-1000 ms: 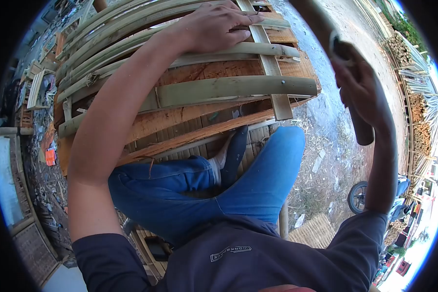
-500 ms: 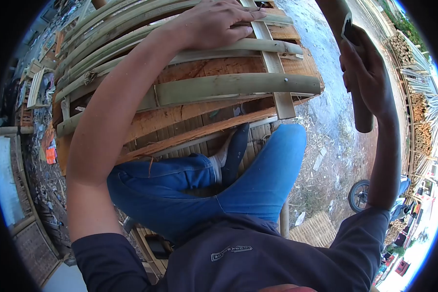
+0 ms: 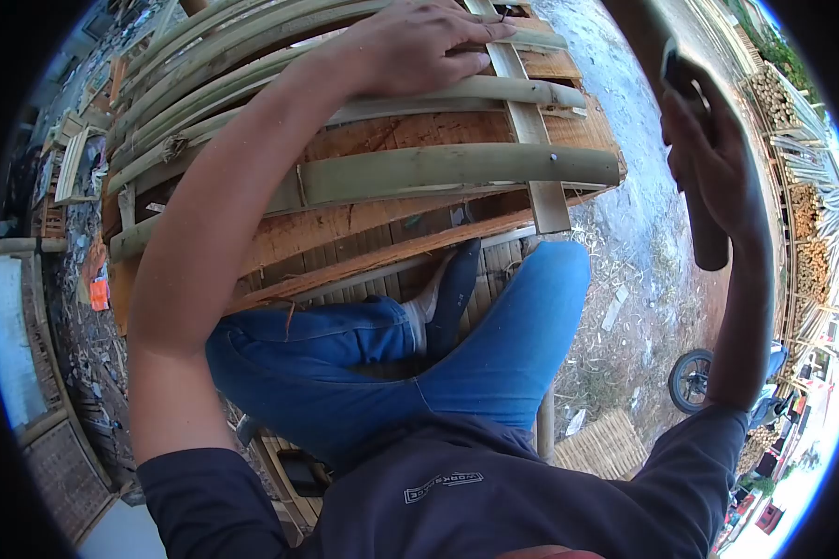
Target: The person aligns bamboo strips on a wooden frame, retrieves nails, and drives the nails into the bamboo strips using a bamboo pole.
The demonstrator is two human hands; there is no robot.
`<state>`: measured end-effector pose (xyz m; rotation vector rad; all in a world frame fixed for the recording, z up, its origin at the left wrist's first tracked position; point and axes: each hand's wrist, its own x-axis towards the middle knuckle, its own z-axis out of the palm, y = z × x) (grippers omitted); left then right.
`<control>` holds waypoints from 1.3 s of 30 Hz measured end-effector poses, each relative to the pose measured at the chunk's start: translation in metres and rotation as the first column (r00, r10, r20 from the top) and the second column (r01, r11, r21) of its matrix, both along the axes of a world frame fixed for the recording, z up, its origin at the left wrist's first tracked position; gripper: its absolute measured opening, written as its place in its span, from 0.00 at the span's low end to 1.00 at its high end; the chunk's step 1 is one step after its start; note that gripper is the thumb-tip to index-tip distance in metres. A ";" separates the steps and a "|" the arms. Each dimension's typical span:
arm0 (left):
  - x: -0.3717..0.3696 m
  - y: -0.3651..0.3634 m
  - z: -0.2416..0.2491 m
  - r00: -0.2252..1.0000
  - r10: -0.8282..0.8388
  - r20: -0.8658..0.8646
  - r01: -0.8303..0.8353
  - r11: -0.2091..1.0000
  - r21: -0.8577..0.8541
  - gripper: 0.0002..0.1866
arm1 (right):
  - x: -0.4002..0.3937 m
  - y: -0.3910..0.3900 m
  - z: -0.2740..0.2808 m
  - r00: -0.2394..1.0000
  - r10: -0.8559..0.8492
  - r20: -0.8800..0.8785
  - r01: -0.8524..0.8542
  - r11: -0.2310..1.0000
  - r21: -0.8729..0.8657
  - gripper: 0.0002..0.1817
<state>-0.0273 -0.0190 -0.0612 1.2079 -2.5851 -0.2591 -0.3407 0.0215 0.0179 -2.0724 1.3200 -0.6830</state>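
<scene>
My left hand (image 3: 419,47) lies over a bamboo slat (image 3: 543,39) of a slatted frame, its fingers curled onto it. Beside the index fingertip a small nail (image 3: 504,15) sticks up at a flat crosspiece (image 3: 529,124). Nearer to me, another bamboo slat (image 3: 457,166) crosses the same piece, with a pale nail head in it. Off to the right, my right hand (image 3: 713,172) is raised and closed round what looks like a hammer (image 3: 710,244). Its thick brown handle shows below the fist; the upper part is partly hidden and runs toward the top edge.
Under the slats lies a rough wooden board (image 3: 345,224). My bent legs (image 3: 503,335) are close to the frame's near edge. Wood scraps cover the ground. A motorcycle wheel (image 3: 690,380) and stacked poles (image 3: 804,210) stand at the right.
My right hand has shifted slightly right and down with the hammer, still raised. My left hand keeps its place on the slat; the whole frame appears a little further right.
</scene>
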 end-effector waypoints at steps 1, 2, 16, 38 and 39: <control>-0.003 0.002 -0.005 1.000 0.000 -0.004 0.000 1.000 -0.010 0.30 | 0.000 -0.003 0.002 1.000 -0.026 0.015 0.026 0.999 -0.018 0.27; -0.003 0.003 -0.008 1.000 0.001 -0.006 -0.001 0.999 -0.032 0.29 | 0.002 0.002 -0.001 0.996 -0.035 -0.084 0.031 0.998 -0.049 0.27; -0.001 -0.003 -0.005 1.000 0.008 0.015 -0.008 0.999 -0.037 0.29 | 0.004 0.015 0.002 0.999 -0.026 -0.038 0.024 0.998 -0.053 0.25; 0.000 0.009 0.012 1.000 0.021 0.017 -0.023 0.997 0.079 0.31 | 0.002 0.004 0.003 0.993 0.028 0.114 -0.022 0.999 -0.049 0.27; 0.000 0.006 0.009 0.999 0.031 0.035 -0.033 0.998 0.050 0.31 | 0.001 0.002 0.010 0.984 0.056 0.169 -0.042 0.996 -0.080 0.26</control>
